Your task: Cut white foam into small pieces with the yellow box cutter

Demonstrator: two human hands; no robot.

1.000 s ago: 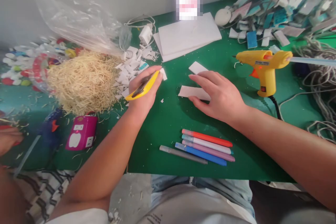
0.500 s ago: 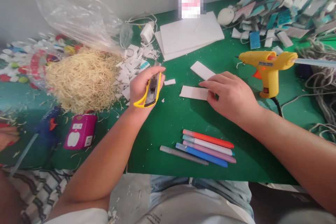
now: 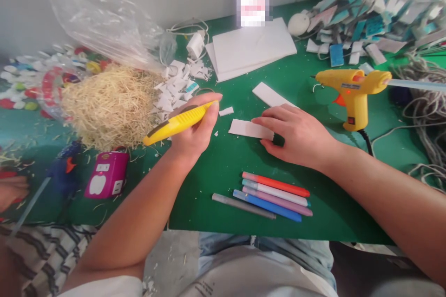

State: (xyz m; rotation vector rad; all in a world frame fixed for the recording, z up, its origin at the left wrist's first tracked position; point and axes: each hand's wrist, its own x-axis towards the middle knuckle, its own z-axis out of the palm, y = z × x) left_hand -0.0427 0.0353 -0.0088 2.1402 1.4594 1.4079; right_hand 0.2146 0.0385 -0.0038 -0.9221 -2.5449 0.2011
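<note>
My left hand [image 3: 193, 141] is closed around a yellow utility knife [image 3: 179, 123], its handle slanting from lower left to upper right. The blade does not show clearly. Over the green table, the thumb and fingers of my right hand [image 3: 301, 135] grip the right end of a short white foam board strip [image 3: 244, 128]. Behind it another white strip [image 3: 270, 94] lies at an angle, partly hidden by that hand. Between my hands sits a small white offcut [image 3: 226, 111].
Several markers [image 3: 275, 190] lie in front. At right are a yellow glue gun [image 3: 355, 86] and grey cord [image 3: 425, 102]. White boards [image 3: 254, 51] lie at the back. Left are wood shavings [image 3: 111, 106], a magenta box [image 3: 106, 174] and another person's hand [image 3: 14, 190].
My left hand has turned the knife, so its yellow handle now points down to the left. My right hand has slid the near strip left and slightly toward me.
</note>
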